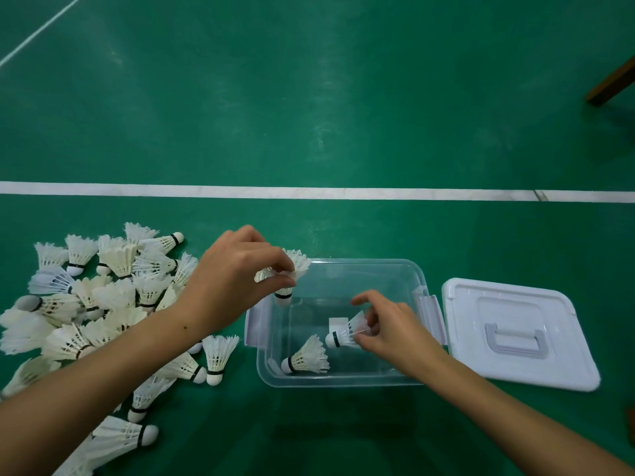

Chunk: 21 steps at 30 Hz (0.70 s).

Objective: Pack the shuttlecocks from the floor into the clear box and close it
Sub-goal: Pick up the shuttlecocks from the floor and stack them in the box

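A clear box (385,269) stands open on the green floor. Its white lid (522,372) lies flat just to the right of it. My left hand (237,273) hovers over the box's left rim, pinching a white shuttlecock (287,288) by its feathers, cork down. My right hand (391,329) is inside the box, fingers on the feathers of a second shuttlecock (345,329). A third shuttlecock (305,357) lies on the box bottom near the front. A big pile of white shuttlecocks (103,297) covers the floor to the left.
A white court line (343,193) runs across the floor behind the box. Another thin line (41,29) crosses the far left corner. A brown wooden leg (611,84) juts in at the upper right edge.
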Motion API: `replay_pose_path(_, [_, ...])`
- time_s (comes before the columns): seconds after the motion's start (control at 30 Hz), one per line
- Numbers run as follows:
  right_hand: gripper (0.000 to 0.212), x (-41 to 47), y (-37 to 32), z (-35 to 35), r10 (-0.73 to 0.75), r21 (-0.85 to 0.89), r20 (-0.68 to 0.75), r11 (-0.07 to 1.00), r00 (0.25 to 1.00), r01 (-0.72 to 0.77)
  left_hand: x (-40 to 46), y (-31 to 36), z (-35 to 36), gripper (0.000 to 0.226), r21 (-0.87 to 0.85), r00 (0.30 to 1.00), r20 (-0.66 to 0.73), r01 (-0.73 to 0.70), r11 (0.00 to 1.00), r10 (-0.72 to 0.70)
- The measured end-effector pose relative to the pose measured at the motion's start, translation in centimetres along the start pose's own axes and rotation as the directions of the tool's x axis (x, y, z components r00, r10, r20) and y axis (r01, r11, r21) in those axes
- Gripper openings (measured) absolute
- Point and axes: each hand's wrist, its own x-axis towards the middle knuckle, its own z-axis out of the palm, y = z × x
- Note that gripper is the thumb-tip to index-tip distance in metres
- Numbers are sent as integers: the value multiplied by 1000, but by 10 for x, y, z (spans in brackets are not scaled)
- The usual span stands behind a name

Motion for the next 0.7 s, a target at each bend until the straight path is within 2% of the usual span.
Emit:
replay_pose_path(0.17, [55, 8, 2, 14, 10, 2, 99, 1000, 995, -10, -3, 0, 5, 17, -10, 1000, -2, 27, 1000, -27])
replay_pose_path(0.33, [57, 20, 3, 27, 24, 23, 184, 999, 983, -29, -6, 3, 4, 9, -218, 991, 44, 129, 967, -123])
replay_pose_path(0.5, [60, 31, -1, 42, 45, 58, 278, 996, 959, -63, -7, 4, 6, 8, -240, 993, 55, 112, 964, -102])
replay_pose_path(0.7, [77, 41, -1, 55, 77, 57, 392, 993, 917, -108, -7, 5, 8, 10, -257, 996, 61, 85, 963, -72])
